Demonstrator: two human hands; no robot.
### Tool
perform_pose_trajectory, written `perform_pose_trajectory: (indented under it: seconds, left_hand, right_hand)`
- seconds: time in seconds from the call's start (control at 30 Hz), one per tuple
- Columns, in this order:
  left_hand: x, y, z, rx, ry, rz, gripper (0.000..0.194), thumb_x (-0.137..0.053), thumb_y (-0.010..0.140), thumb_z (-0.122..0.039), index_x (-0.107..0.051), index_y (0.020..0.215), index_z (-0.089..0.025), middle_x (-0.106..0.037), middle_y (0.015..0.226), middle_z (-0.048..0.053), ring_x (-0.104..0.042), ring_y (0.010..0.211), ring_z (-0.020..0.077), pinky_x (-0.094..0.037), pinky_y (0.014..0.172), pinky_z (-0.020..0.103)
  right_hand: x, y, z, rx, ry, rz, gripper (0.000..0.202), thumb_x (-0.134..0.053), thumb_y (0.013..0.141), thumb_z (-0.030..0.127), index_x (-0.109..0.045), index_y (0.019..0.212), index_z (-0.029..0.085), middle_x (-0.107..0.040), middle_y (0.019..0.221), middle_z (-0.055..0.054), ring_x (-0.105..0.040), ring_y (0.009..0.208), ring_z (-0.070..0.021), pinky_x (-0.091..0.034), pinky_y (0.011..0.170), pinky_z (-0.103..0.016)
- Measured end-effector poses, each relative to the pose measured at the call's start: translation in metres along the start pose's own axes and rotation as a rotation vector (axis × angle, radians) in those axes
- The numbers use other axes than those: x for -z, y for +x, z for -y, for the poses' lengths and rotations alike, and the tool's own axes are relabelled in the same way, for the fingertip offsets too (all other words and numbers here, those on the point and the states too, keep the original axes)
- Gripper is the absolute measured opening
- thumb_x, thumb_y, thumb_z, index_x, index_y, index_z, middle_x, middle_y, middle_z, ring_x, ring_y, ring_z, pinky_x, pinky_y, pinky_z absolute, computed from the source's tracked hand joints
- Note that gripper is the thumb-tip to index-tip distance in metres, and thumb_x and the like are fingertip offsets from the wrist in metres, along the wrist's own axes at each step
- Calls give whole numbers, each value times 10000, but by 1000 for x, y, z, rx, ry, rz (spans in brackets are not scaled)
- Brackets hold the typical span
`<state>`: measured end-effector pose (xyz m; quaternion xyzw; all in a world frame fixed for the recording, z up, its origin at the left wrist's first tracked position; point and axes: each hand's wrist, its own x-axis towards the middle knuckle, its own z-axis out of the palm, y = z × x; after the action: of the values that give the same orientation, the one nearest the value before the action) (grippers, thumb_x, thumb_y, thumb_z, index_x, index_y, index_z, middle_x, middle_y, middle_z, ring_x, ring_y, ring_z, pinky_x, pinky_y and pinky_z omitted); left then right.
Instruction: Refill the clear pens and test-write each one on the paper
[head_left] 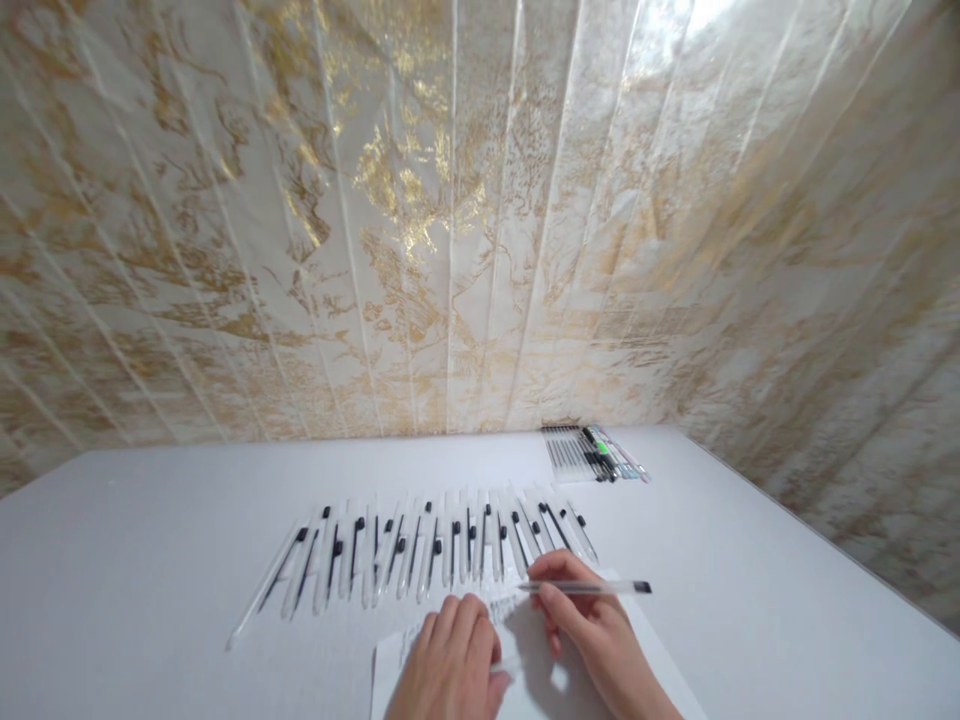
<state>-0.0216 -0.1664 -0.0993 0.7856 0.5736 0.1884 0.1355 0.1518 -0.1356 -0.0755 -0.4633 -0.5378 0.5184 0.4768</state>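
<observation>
My right hand (592, 625) holds a clear-barrelled pen (619, 588) between thumb and fingers. The pen lies nearly level, its tip pointing left and its black end to the right, over the upper part of a white sheet of paper (660, 660). Small dark handwriting shows along the sheet's top, near the pen tip; whether the tip touches the paper I cannot tell. On the left of the sheet rests my left hand (454, 660), fingers together and curled. A small see-through piece shows between its thumb and forefinger, too faint to name.
Beyond the paper a long row of clear pen parts and black-ended refills (375, 550) spreads across the white table (135, 560). Farther back at right lies a group of pens (570, 455), some coloured, with a bright green patch. A gold-patterned curtain (420, 250) hangs behind the table.
</observation>
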Motion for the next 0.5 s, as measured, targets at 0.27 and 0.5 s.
perform_pose_trajectory:
  seconds: [0.27, 0.5]
  left_hand:
    - [25, -2, 1, 140, -559, 43, 260, -301, 948, -407, -468, 871, -224, -538, 781, -17, -533, 727, 147, -391, 684, 237]
    - [23, -3, -3, 98, -606, 80, 270, -345, 918, -451, -471, 825, -232, -518, 699, -32, -511, 715, 148, -361, 648, 221]
  right_hand:
    - [8, -11, 30, 66, -130, 92, 279, -676, 792, 430, -581, 742, 172, -469, 637, 45, -427, 532, -88, -384, 445, -175]
    - [7, -11, 15, -15, -104, 139, 323, -734, 732, 452, -619, 767, 152, -487, 633, 37, -428, 523, -77, -319, 421, -160]
